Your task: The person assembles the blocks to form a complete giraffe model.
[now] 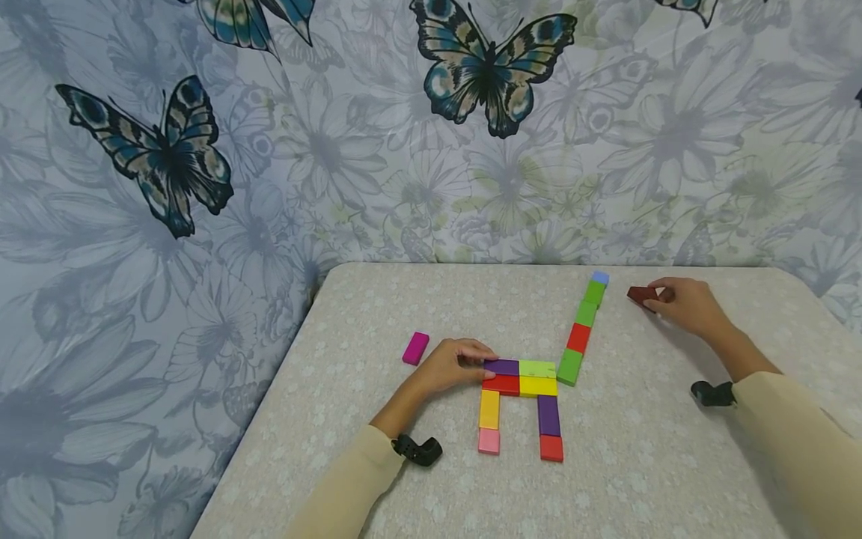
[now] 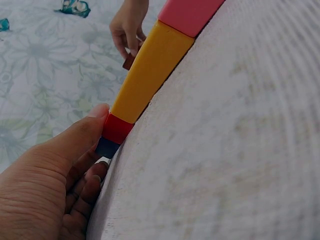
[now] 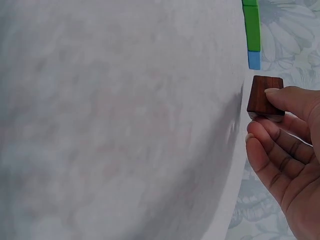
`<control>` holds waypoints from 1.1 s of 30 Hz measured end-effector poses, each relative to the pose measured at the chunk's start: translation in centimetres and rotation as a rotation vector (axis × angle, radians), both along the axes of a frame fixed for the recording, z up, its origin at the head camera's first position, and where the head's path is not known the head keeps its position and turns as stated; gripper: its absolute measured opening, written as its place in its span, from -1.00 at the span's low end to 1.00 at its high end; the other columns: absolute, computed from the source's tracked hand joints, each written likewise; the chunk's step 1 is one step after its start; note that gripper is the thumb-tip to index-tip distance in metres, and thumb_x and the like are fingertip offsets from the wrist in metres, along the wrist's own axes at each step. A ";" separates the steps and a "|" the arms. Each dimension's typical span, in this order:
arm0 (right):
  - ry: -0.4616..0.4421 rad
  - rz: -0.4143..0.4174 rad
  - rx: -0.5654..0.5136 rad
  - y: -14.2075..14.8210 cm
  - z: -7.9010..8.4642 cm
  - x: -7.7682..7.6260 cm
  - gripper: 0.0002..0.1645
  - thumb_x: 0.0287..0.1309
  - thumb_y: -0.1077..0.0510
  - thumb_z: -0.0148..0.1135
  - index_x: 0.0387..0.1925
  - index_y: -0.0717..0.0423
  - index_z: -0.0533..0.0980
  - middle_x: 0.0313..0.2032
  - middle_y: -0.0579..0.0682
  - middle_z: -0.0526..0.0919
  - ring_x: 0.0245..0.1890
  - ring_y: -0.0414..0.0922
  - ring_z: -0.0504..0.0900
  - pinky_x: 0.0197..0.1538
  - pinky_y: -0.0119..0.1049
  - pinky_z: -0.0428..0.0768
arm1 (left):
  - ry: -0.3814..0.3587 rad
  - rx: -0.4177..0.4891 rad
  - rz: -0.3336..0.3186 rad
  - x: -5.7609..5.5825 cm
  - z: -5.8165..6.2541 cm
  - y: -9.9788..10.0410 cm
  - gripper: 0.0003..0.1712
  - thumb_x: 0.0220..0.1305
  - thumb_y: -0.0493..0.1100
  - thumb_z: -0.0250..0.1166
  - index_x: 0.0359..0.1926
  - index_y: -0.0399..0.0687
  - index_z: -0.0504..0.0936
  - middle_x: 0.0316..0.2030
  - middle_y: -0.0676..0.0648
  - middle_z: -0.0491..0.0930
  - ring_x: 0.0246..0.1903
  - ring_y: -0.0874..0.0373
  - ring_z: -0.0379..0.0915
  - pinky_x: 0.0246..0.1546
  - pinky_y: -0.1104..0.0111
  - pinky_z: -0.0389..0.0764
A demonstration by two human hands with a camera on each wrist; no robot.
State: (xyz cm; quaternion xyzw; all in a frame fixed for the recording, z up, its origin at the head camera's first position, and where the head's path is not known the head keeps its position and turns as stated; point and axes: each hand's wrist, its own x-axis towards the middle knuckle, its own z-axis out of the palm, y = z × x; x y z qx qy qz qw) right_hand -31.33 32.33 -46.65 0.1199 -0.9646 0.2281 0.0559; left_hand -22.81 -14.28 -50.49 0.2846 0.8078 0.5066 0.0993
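My right hand point(image 1: 694, 307) pinches a dark brown wooden block point(image 3: 261, 95) between thumb and fingers, raised over the table's far right. Thumb and fingers of my left hand point(image 1: 444, 365) are around the left end of a purple block point(image 1: 505, 367). A red block point(image 1: 501, 385) lies against its near side. Lime point(image 1: 536, 368) and yellow point(image 1: 539, 386) blocks continue these two rows rightward. Two legs extend toward me: an orange-yellow block point(image 1: 489, 409) with a pink one point(image 1: 488, 442), and a purple block point(image 1: 548, 416) with a red one point(image 1: 551, 449).
From the rows' right end, a slanted line of green blocks point(image 1: 569, 367) and one red block point(image 1: 579, 337) runs away to a small blue block point(image 1: 600, 278). A magenta block point(image 1: 415, 348) lies apart on the left. The patterned tablecloth point(image 1: 640, 464) reaches the butterfly wall point(image 1: 377, 180).
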 end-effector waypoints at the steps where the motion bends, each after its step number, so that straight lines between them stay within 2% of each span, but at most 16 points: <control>1: 0.008 0.001 -0.002 -0.2 0.0 -0.2 -0.47 0.22 0.17 0.41 0.05 0.53 0.53 -0.43 0.17 0.72 -0.43 0.06 0.65 -0.32 0.00 0.56 | 0.001 0.004 -0.003 0.2 0.4 0.0 -0.62 0.20 -0.29 0.49 0.07 -0.23 0.74 0.00 -0.15 0.71 0.03 -0.02 0.58 0.07 0.15 0.58; 5: 0.025 0.002 -0.010 -1.0 0.2 -1.1 -0.48 0.23 0.19 0.39 0.06 0.54 0.53 -0.42 0.22 0.72 -0.44 0.08 0.66 -0.31 0.04 0.57 | 0.005 0.019 -0.008 0.6 1.3 0.0 -0.64 0.22 -0.28 0.48 0.05 -0.24 0.74 0.00 -0.16 0.70 0.01 0.02 0.58 0.09 0.14 0.58; 15: -0.046 0.007 -0.005 -2.3 0.3 -2.4 -0.50 0.25 0.21 0.33 0.08 0.53 0.51 -0.30 0.36 0.67 -0.38 0.11 0.62 -0.43 -0.20 0.52 | 0.004 0.020 -0.018 0.4 1.0 0.0 -0.61 0.22 -0.25 0.49 0.08 -0.21 0.73 0.01 -0.13 0.70 0.01 0.09 0.57 0.08 0.13 0.59; 22: -0.068 -0.008 0.013 -3.0 0.1 -2.7 -0.51 0.26 0.23 0.32 0.09 0.53 0.51 -0.29 0.37 0.68 -0.37 0.13 0.63 -0.42 -0.16 0.55 | 0.023 -0.012 -0.007 -1.2 -1.6 -0.3 -0.62 0.20 -0.08 0.52 0.07 0.12 0.78 -0.03 0.15 0.71 -0.01 0.25 0.56 0.03 0.30 0.59; 28: -0.044 0.007 0.035 -3.0 -0.1 -3.1 -0.53 0.26 0.23 0.30 0.08 0.52 0.52 -0.23 0.43 0.67 -0.31 0.19 0.65 -0.34 -0.01 0.61 | 0.037 -0.017 -0.004 -1.3 -1.7 -0.2 -0.62 0.20 -0.10 0.52 0.06 0.09 0.78 -0.04 0.15 0.71 -0.03 0.26 0.57 0.00 0.34 0.58; 33: -0.052 0.007 0.043 -2.9 -0.3 -3.4 -0.52 0.27 0.23 0.30 0.10 0.51 0.52 -0.21 0.45 0.66 -0.29 0.21 0.65 -0.31 0.02 0.62 | 0.026 -0.015 0.004 -1.2 -1.6 -0.1 -0.62 0.19 -0.14 0.53 0.06 0.05 0.78 -0.02 0.09 0.71 -0.02 0.23 0.57 0.02 0.27 0.58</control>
